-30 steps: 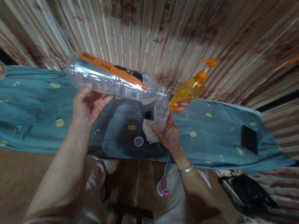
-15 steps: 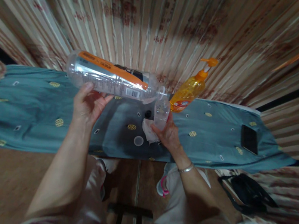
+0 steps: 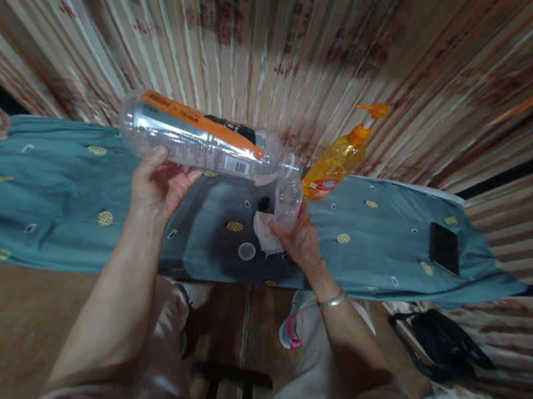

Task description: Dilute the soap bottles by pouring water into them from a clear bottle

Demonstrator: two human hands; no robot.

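Note:
My left hand [image 3: 157, 185] grips a large clear plastic bottle [image 3: 195, 138] with an orange and silver label, from below. The bottle lies nearly level, its uncapped neck pointing right. Under its mouth, my right hand [image 3: 303, 239] holds a small clear plastic cup [image 3: 288, 204], slightly tilted. A crumpled white tissue [image 3: 268, 235] is by my right fingers; whether they pinch it I cannot tell. Just right of the cup stands a pump bottle [image 3: 335, 163] of orange liquid. On the cloth below are a black cap [image 3: 263, 204] and a round clear lid [image 3: 247, 251].
A teal cloth [image 3: 65, 194] with pineapple prints covers the narrow table. At its right end lies a dark phone [image 3: 445, 248]. A pleated curtain [image 3: 272, 38] hangs behind. On the floor to the right is a black bag [image 3: 446, 342].

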